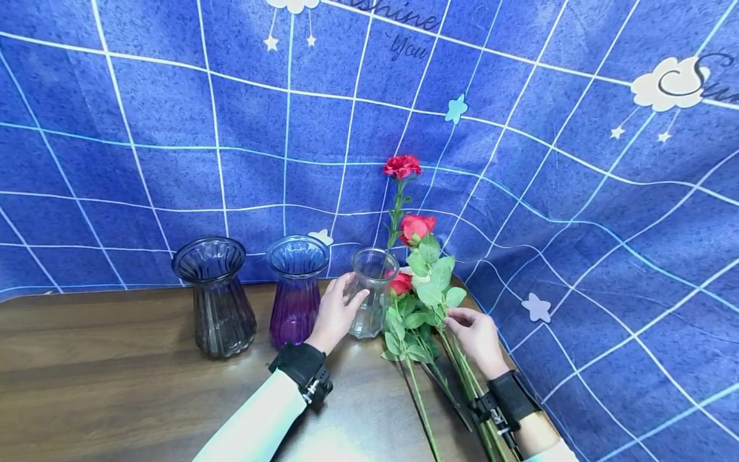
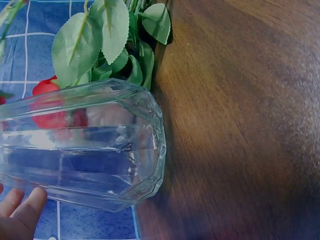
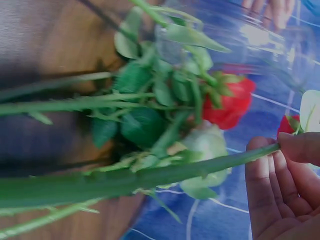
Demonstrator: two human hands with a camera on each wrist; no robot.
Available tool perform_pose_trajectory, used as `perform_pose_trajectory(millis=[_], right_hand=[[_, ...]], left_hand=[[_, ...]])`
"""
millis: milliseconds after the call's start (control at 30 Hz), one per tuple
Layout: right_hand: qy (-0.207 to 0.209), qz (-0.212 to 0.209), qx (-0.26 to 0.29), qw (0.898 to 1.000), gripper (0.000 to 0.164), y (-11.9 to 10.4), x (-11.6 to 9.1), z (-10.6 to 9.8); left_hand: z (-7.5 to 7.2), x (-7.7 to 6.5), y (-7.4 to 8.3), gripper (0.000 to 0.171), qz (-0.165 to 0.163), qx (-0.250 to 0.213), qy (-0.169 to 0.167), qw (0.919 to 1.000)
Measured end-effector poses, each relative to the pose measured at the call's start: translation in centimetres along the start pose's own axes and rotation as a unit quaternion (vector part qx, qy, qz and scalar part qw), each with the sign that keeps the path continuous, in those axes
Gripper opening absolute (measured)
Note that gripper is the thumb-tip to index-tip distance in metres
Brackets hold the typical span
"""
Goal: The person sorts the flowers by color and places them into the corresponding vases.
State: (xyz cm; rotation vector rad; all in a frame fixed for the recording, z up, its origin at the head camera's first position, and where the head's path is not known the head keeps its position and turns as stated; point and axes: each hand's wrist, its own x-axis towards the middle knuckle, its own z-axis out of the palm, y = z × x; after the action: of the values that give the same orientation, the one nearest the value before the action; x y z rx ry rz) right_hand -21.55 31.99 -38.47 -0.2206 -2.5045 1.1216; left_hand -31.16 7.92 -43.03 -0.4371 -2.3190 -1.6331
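Note:
My left hand [image 1: 337,308] holds a clear glass vase [image 1: 369,314] at its left side, thumb toward the front. The vase stands upright; its faceted base [image 2: 145,150] shows in the left wrist view. Between thumb and fingers, my right hand [image 1: 476,337] pinches the green stem [image 3: 215,167] of a red rose [image 1: 417,229], whose leafy head tilts up beside the vase. A red carnation [image 1: 402,167] rises behind the vase rim; I cannot tell whether its stem is inside. Another red rose [image 3: 230,102] lies close to the vase's right side, with a pale flower [image 3: 207,147] near it.
Left of the clear vase stand a blue-purple glass vase [image 1: 296,301] and a dark grey one [image 1: 222,308]. Several long stems [image 1: 424,410] lie across the wooden table [image 1: 115,378] toward its front right. A blue patterned cloth [image 1: 173,147] hangs behind and along the right side.

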Motion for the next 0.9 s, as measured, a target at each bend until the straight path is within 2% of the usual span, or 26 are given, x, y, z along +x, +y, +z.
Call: perform_pose_trajectory(millis=[167,267,433,667,767,900], right_hand=[[0.031,-0.002,0.024,0.999,0.019,-1.6,0.5,-1.4],[0.055,0.002,0.056,0.997,0.020,-2.5,0.9,-2.1],[0.087,-0.001,0.125,0.988,0.021,-4.0,1.5,-2.8],[0.109,-0.008,0.184,0.977,0.020,-6.0,2.6,-3.2],[0.111,-0.015,0.194,0.974,0.021,-7.1,3.1,-3.4],[0.129,-0.037,0.183,0.974,0.021,-8.5,3.8,-3.6]], left_hand=[[-0.1,0.0,0.0,0.049,0.001,0.002,0.002,1.0000],[-0.1,0.0,0.0,0.048,0.005,0.000,0.003,1.0000],[-0.1,-0.1,0.0,0.048,0.011,-0.003,0.002,0.9999],[-0.2,-0.1,0.1,0.049,-0.002,0.001,-0.004,1.0000],[-0.2,0.0,0.1,0.049,-0.002,0.001,-0.005,1.0000],[-0.2,0.0,0.1,0.049,-0.003,-0.002,-0.007,1.0000]])
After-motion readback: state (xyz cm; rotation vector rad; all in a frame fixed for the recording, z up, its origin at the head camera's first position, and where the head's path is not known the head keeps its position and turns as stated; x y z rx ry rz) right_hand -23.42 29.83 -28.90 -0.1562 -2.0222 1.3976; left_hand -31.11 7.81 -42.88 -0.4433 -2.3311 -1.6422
